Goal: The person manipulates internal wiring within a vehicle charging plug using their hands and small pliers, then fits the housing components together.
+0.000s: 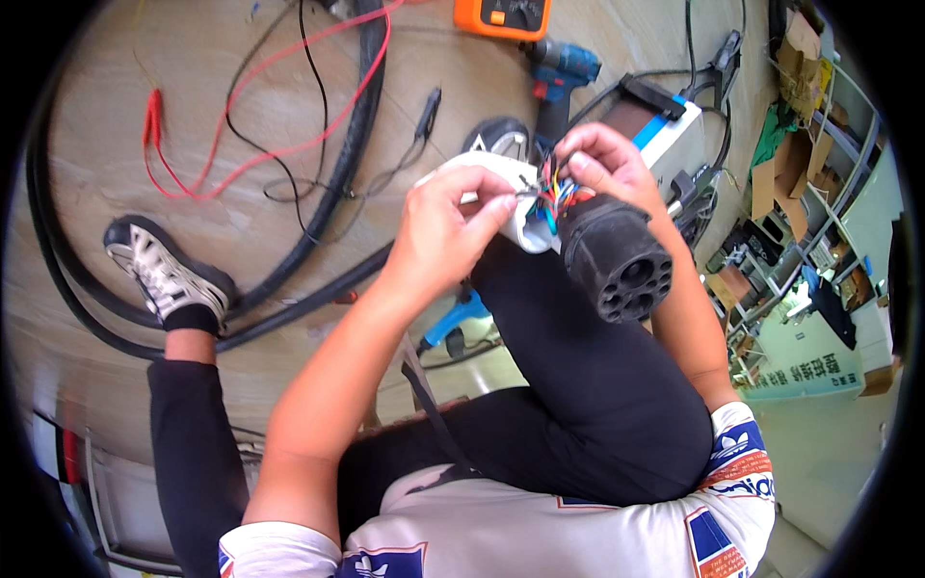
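A black round connector (pixel 617 252) with several holes in its face sits over my bent knee, its face tilted toward me. Coloured wires (pixel 552 200) come out of its back and run beside a white plastic shell (pixel 533 234). My left hand (pixel 451 217) is closed at the shell, thumb and forefinger pinching a thin wire from the bundle. My right hand (pixel 617 169) is closed too, its thumb and fingertips pinched on dark wires behind the connector. Fingers partly hide the wire ends.
A thick black cable (pixel 358 125) curves over the floor at left, with red test leads (pixel 275 152) across it. An orange meter (pixel 501 16), a blue cordless drill (pixel 562 72) and a white-and-blue box (pixel 665 125) lie ahead. Cluttered shelves (pixel 819 193) stand at right.
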A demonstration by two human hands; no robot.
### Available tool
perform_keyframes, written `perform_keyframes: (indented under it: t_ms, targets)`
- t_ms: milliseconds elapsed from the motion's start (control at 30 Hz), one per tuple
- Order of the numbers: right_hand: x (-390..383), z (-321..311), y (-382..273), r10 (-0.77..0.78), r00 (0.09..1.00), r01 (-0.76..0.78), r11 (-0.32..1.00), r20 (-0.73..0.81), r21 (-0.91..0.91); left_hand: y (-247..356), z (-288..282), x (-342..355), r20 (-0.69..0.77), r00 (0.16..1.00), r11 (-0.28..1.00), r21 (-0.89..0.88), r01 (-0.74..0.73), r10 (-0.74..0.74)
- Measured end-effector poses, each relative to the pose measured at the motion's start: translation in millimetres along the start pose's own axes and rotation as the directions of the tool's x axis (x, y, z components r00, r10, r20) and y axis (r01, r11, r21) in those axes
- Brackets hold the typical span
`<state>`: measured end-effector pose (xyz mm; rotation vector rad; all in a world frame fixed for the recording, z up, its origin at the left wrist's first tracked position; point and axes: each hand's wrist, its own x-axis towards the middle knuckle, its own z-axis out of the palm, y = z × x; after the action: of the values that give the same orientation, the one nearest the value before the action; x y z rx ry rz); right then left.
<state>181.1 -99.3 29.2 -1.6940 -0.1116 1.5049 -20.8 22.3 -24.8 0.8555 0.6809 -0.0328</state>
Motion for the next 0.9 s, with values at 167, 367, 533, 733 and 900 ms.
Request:
perform_keyframes:
  t_ms: [167,367,533,733,900]
  targets:
    - [-2,5,-1,0.03,0.999,-0.028,0.998,-0.029,0.064,10,7,-6,-0.054,0.995,0.987,0.145,-0.073,0.082]
    - [-6,9,7,-0.035,0.997,0.042,0.991,-0.062,0.124,2,17,-5,-0.085,0.983,0.97,0.196,-0.143,0.162]
    - [-6,6,11,-0.028,0.996,0.041,0.987,-0.089,0.156,2,22,-6,-0.123,0.981,0.968,0.221,-0.122,0.152]
    - [-8,11,9,-0.031,0.989,0.047,0.992,-0.143,0.116,2,26,-6,-0.134,0.975,0.955,0.263,-0.136,0.176]
    - [-7,11,9,-0.038,0.987,0.059,0.99,-0.159,0.125,4,29,-7,-0.152,0.968,0.948,0.278,-0.154,0.202]
